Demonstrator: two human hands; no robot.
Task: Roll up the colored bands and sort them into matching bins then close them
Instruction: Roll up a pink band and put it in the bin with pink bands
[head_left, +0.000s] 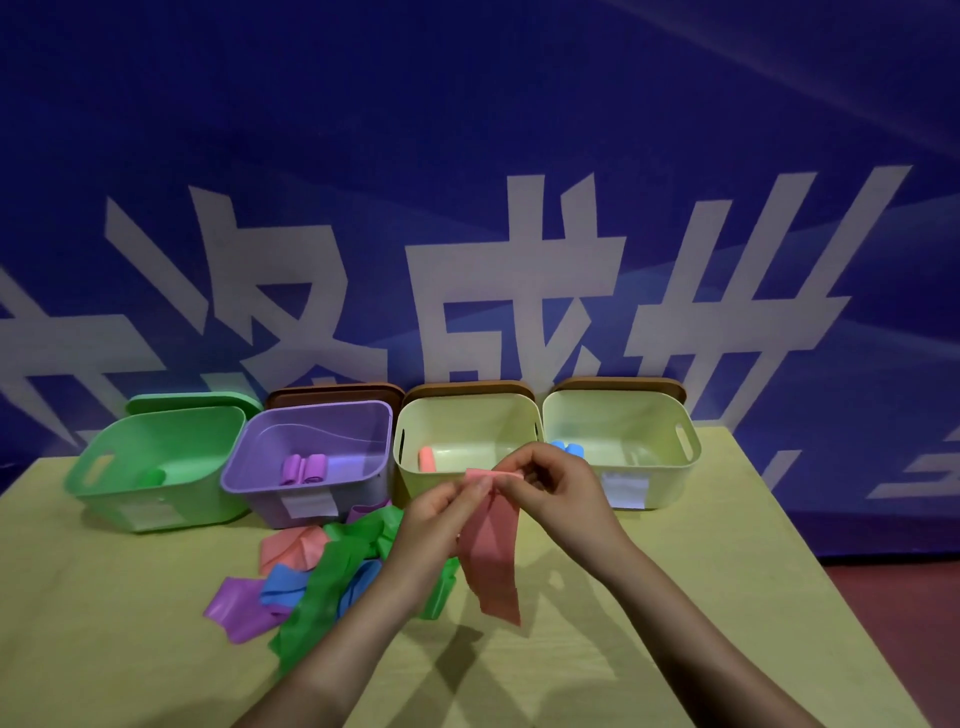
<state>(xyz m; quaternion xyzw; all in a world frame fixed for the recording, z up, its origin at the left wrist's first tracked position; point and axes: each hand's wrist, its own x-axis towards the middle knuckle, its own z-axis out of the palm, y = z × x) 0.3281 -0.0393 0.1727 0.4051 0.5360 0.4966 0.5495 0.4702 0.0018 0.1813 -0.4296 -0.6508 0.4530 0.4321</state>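
Both hands are raised over the table (675, 571), in front of the bins. The top end of a pink band (491, 551) is pinched between the fingers of the left hand (441, 512) and the right hand (550, 486); a first small fold is formed there, and the rest of the band hangs loose toward the table.

The task is judged to be partly done. One green roll is seen in the green bin (156, 467), two purple rolls in the purple bin (311, 457), one pink roll (426, 458) in the third bin (467, 447), and blue rolls (567, 448) in the fourth bin (623, 441), partly hidden by the right hand.

A pile (322, 577) of unrolled bands is left on the table, left of the hands: green, blue, purple and pink pieces are tangled together. These are yet to be rolled and sorted. All four bins are open, with lids (457, 388) propped behind them, so closing is also left.
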